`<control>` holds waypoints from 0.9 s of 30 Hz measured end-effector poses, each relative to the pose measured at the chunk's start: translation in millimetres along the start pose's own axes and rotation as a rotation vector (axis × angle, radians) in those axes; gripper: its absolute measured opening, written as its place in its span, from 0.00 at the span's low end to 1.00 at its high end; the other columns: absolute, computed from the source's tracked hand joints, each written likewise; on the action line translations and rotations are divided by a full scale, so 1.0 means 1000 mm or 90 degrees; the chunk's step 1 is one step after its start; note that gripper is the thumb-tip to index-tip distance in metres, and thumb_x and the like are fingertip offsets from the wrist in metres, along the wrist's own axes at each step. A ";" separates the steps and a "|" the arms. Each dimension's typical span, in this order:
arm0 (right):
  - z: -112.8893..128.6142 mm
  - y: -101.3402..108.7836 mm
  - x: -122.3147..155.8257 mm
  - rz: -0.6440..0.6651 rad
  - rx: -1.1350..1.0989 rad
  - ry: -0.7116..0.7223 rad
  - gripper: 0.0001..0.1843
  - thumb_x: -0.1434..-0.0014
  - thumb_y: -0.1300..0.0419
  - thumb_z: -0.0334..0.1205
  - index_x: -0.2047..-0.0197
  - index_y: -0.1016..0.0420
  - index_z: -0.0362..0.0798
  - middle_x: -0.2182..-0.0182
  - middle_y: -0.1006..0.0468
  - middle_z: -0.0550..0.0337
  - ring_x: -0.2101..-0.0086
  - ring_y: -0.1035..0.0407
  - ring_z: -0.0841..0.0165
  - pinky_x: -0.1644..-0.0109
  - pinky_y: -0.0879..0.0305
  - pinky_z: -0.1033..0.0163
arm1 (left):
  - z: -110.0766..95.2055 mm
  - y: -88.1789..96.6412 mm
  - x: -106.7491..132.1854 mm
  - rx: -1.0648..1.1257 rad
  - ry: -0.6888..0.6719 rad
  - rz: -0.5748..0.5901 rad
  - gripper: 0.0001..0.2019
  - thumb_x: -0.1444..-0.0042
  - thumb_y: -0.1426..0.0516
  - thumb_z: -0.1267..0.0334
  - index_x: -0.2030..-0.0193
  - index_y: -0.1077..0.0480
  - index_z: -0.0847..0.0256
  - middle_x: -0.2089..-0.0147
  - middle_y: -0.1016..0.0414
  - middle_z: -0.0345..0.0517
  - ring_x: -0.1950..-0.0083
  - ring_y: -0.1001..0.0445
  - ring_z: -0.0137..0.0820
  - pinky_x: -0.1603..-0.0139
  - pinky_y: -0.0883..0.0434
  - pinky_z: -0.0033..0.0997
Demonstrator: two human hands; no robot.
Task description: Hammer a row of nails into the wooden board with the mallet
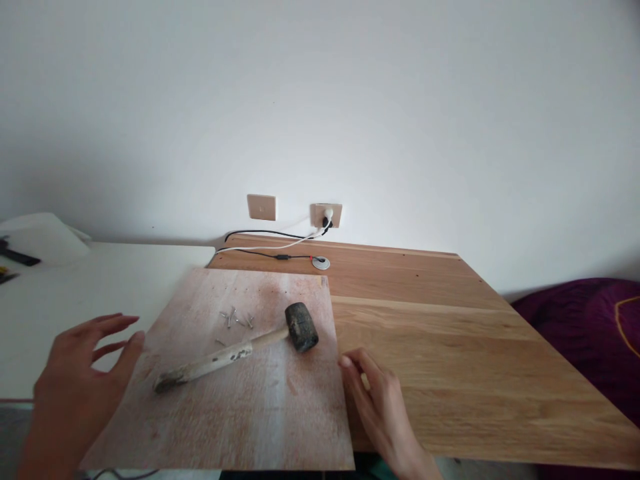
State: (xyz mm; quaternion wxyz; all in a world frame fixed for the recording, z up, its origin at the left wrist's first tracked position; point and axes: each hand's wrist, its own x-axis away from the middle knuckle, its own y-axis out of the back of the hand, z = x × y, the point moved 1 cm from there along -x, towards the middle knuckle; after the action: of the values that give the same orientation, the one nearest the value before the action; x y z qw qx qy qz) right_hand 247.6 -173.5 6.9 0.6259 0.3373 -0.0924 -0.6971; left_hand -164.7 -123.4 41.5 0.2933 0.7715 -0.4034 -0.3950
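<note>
A pale reddish plywood board (280,413) lies on the wooden table (450,347) in front of me. On it rests a mallet (240,352) with a black head and a worn wooden handle. Several small nails (236,319) lie just beyond the handle. My left hand (83,377) is at the board's left edge, fingers stretched out and apart, holding nothing. My right hand (380,407) rests at the board's right edge with its fingers extended and its fingertips touching the edge.
A white surface (100,287) adjoins the table on the left, with dark tools at its far left. Black and white cables (273,245) run from a wall socket (326,215) to the table's back. A purple cushion (585,333) sits to the right.
</note>
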 end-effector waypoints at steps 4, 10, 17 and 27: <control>-0.006 0.002 0.001 -0.010 0.009 -0.002 0.12 0.21 0.50 0.41 0.54 0.26 0.53 0.63 0.20 0.60 0.64 0.22 0.66 0.57 0.24 0.63 | 0.001 0.013 -0.001 -0.141 0.138 0.131 0.27 0.30 0.51 0.43 0.46 0.25 0.65 0.48 0.23 0.44 0.45 0.17 0.48 0.36 0.25 0.58; -0.013 -0.009 0.003 0.039 0.085 0.015 0.17 0.24 0.46 0.38 0.35 0.32 0.55 0.40 0.26 0.49 0.41 0.25 0.57 0.35 0.25 0.47 | 0.007 0.000 0.015 -0.132 0.128 0.112 0.24 0.30 0.51 0.40 0.53 0.24 0.55 0.63 0.17 0.34 0.49 0.14 0.46 0.40 0.21 0.50; -0.002 -0.007 0.007 0.078 0.056 0.041 0.22 0.27 0.45 0.35 0.32 0.33 0.56 0.37 0.26 0.50 0.38 0.25 0.56 0.34 0.25 0.50 | 0.001 0.002 0.016 -0.143 0.131 0.086 0.24 0.31 0.51 0.38 0.54 0.24 0.55 0.61 0.16 0.31 0.49 0.14 0.43 0.40 0.21 0.47; -0.014 0.021 0.012 0.100 0.075 -0.015 0.19 0.25 0.44 0.41 0.33 0.31 0.59 0.37 0.24 0.53 0.39 0.24 0.59 0.34 0.25 0.54 | -0.002 0.001 0.016 -0.109 0.107 0.188 0.19 0.34 0.46 0.42 0.57 0.23 0.53 0.68 0.16 0.28 0.64 0.16 0.34 0.64 0.27 0.23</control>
State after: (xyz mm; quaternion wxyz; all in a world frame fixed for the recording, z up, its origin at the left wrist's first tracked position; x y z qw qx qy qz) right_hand 273.3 -185.1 3.5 0.6565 0.3572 -0.1669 -0.6431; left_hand -157.5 -137.6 37.4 0.4453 0.7062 -0.4513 -0.3151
